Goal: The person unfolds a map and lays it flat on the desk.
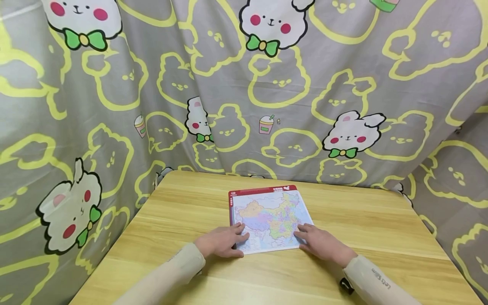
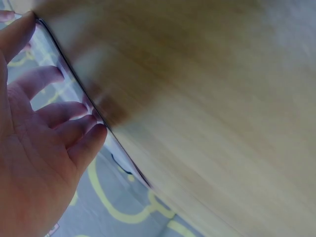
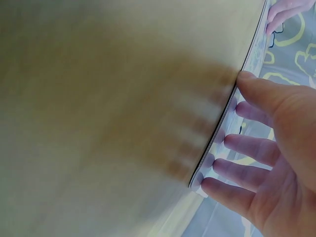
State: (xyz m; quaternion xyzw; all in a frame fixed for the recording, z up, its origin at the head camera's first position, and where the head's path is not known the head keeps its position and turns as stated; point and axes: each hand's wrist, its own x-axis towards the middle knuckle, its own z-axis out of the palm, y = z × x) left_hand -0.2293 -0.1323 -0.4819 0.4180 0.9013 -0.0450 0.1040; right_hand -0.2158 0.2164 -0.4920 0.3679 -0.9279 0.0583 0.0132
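Observation:
A thin flat map board (image 1: 267, 216) with a red top border and a coloured map lies on the wooden table, slightly turned. My left hand (image 1: 223, 242) touches its lower left corner, with fingertips on the surface and the thumb near the bottom edge. On the lower right side, my right hand (image 1: 322, 242) rests its spread fingertips on the board. In the left wrist view, the board (image 2: 126, 159) appears nearly edge-on beside the left hand (image 2: 47, 128). The right wrist view shows the right hand (image 3: 274, 148) with extended fingers meeting the glossy board (image 3: 253, 59).
The wooden table (image 1: 183, 203) extends around the board. A grey curtain (image 1: 228, 84) with yellow outlines and white cartoon animals hangs behind the table and along both sides. Light sleeves (image 1: 175, 269) cover both forearms, and a small black piece (image 1: 346, 286) sits under the right wrist.

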